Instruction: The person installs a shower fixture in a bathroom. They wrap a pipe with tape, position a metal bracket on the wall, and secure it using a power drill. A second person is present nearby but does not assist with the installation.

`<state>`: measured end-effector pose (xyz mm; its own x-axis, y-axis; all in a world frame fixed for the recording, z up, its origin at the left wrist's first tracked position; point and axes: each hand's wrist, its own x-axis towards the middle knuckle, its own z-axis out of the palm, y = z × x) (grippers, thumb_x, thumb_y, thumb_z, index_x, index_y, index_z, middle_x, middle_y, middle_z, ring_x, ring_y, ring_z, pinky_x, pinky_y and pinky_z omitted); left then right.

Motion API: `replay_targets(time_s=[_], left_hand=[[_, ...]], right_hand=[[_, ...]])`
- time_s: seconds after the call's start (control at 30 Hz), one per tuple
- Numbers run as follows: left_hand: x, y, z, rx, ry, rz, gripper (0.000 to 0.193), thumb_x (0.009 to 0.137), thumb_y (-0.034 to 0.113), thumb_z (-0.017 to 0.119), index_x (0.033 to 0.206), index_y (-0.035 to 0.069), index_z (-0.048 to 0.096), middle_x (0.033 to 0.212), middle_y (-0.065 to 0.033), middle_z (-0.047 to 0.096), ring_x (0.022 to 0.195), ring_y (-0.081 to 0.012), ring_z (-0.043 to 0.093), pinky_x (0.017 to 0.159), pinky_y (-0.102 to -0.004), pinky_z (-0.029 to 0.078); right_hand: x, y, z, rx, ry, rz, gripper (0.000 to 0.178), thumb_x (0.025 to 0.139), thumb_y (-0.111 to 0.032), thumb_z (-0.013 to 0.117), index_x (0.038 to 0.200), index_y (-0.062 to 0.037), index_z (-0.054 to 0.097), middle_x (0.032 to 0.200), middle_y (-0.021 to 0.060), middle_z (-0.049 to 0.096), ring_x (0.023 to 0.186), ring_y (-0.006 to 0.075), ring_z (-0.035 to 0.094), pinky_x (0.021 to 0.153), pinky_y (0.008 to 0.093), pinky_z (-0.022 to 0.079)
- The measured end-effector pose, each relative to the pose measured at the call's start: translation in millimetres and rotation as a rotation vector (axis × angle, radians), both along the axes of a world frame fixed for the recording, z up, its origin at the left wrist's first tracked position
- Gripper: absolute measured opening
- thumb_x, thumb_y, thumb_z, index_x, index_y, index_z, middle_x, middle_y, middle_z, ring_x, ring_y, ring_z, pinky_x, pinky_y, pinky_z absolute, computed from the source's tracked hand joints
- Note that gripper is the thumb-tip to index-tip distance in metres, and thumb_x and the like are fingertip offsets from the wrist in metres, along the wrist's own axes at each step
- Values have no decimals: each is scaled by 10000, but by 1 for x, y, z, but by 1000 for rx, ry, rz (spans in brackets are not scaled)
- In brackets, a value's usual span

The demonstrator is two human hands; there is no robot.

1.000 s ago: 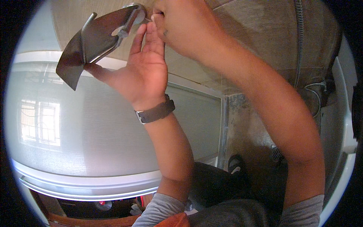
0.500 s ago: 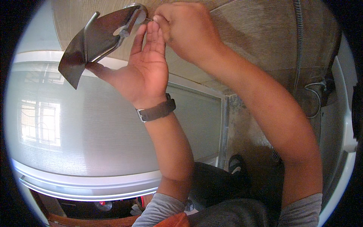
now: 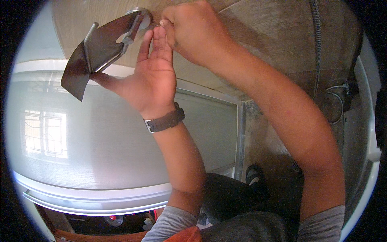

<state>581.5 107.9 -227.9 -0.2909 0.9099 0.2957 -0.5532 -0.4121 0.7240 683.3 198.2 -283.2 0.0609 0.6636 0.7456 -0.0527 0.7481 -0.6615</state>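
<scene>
A toilet paper holder (image 3: pixel 107 38) with a curved, shiny metal cover and a bent rod is fixed by a round base to the wood-patterned wall, upper left. My left hand (image 3: pixel 155 76) lies palm up, fingers stretched out and open. Its thumb touches the holder's lower edge, while its fingertips are just below the round base. My right hand (image 3: pixel 193 32) is closed in a pinch beside that base. From its thumb and forefinger a thin metal piece points toward the base; most of it is hidden, so I cannot tell its exact kind.
Below the holder a white-framed frosted panel (image 3: pixel 121 141) spans the left side. A flexible metal hose (image 3: pixel 316 44) hangs on the wall at right, near a tap fitting (image 3: pixel 346 90). A shoe (image 3: pixel 254 175) shows on the dark floor.
Both hands and the holder appear slightly further left and lower in the picture, as the view has shifted a little. The right hand's pinch at the base stays the same.
</scene>
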Motion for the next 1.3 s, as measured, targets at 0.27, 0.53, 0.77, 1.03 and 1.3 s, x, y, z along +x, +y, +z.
replay_targets(time_s=[0.27,0.53,0.77,1.03,1.3], left_hand=[[-5,-5,0,12,-105,-104,1383,586,768,853,1357,-245,314,1463,-378,387,1383,-468,431,1222,-541,337],[-10,-5,-5,40,-114,-175,1441,605,745,860,1438,-249,230,1533,-334,340,1418,-438,389,1221,-535,323],[-2,-5,-1,6,-134,-126,1354,578,783,845,1321,-251,385,1427,-346,472,1367,-443,465,1210,-526,357],[4,-4,-6,15,-17,10,1439,560,722,896,1463,-185,237,1550,-303,338,1430,-431,373,1233,-527,305],[1,-9,10,-37,-266,-74,1250,607,877,754,1270,-145,473,1312,-299,573,1219,-398,586,1119,-503,451]], right_hand=[[-4,1,0,49,-50,-9,244,917,-217,648,891,18,706,811,234,710,777,396,728,704,492,587],[-7,-4,-8,241,21,-157,160,837,-138,671,957,-34,680,797,164,657,766,385,673,682,487,548],[1,-9,0,115,-2,-76,167,841,-195,670,923,-54,704,856,164,703,816,384,711,723,492,581],[-3,-19,-10,161,9,-134,194,808,-245,706,819,-51,708,817,177,704,829,382,721,724,493,588],[-12,-27,2,2,177,-52,237,938,-255,673,884,-36,749,785,173,701,714,310,698,675,435,538]])
